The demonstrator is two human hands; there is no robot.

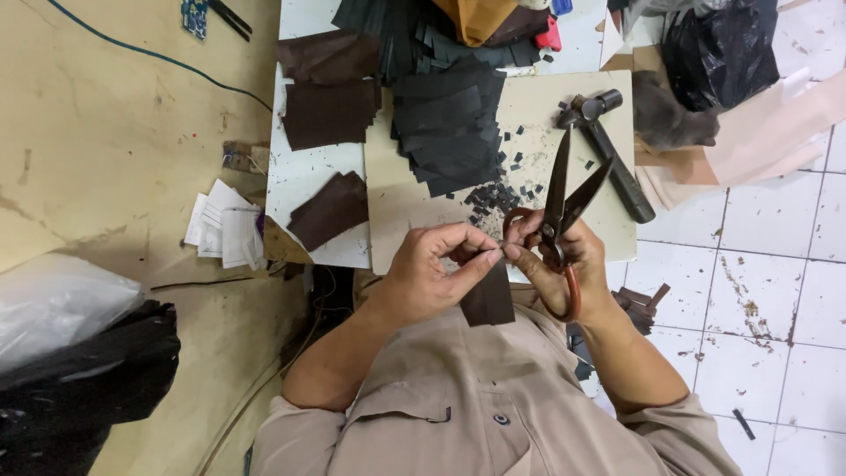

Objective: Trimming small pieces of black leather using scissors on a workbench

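Item: dark brown leather piece (489,300), small and roughly rectangular, held upright in front of the person's chest, just below the near edge of the work board (529,115). Its top edge was covered by fingertips; its lower part hung free over the beige shirt (458,397).

Left hand (432,273): closed, thumb and forefinger pinching the top of the piece. The palm side was turned away and could not be seen.

Right hand (555,264): fingers closed through the reddish handles of large scissors (564,198), fingertips also meeting the top of the piece. One handle loop showed below the hand; the other was mostly hidden by fingers. The blades pointed away from the person, slightly parted, over the board.

On the board: a fanned stack of black strips (449,123), with small black offcuts (493,196) scattered beside it; a hammer (608,145), its handle partly crossed by the scissor blades.

Left of the board, on a white surface (300,176): brown leather pieces (330,110), several overlapping, count unclear.

Far edge: orange-brown material (476,18) and more dark pieces, cut off by the frame.

Surroundings: a black bag (718,48) at upper right, partly cut off; white paper scraps (225,229); a black and clear bag (70,370) at lower left, contents not discernible; tiled floor (775,264) at right.
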